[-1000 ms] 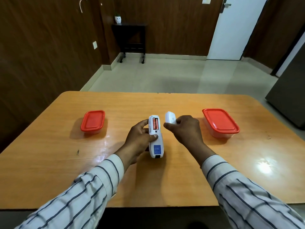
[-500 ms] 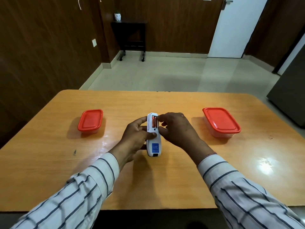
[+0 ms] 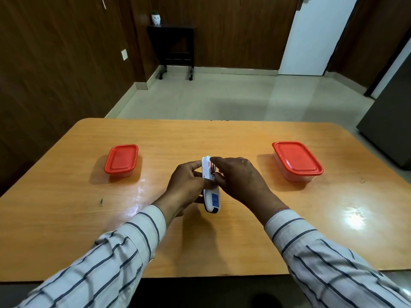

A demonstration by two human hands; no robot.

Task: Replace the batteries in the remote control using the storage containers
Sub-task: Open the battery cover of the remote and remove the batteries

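A: What sits nearest, at the bottom of the frame?

B: Two striped white shirt sleeves (image 3: 124,252), rising from the lower corners toward the middle of the glossy orange-brown wooden table (image 3: 222,245).

A: And the hands?

B: Close together at the centre of the frame. The left hand (image 3: 185,185) is wrapped around the white plastic remote control (image 3: 211,197), back side up, with a blue label near its lower end. The right hand (image 3: 239,178) reaches over the remote's upper half, fingertips pressed at the open battery bay, where a sliver of a copper-coloured battery (image 3: 213,168) shows. I cannot tell whether those fingers actually pinch the battery or only touch it.

A: Is the remote lying on the table?

B: Its lower end looks raised off the wood, above its own shadow.

A: Further back?

B: A small clear tub with a red lid (image 3: 121,161) left of centre, and a larger clear tub with a red lid (image 3: 297,160) right of centre, both closed and well apart from the hands.

A: Beyond the table?

B: Pale tiled floor, a dark side table (image 3: 174,41) at upper centre, and a white door (image 3: 315,34) at upper right.
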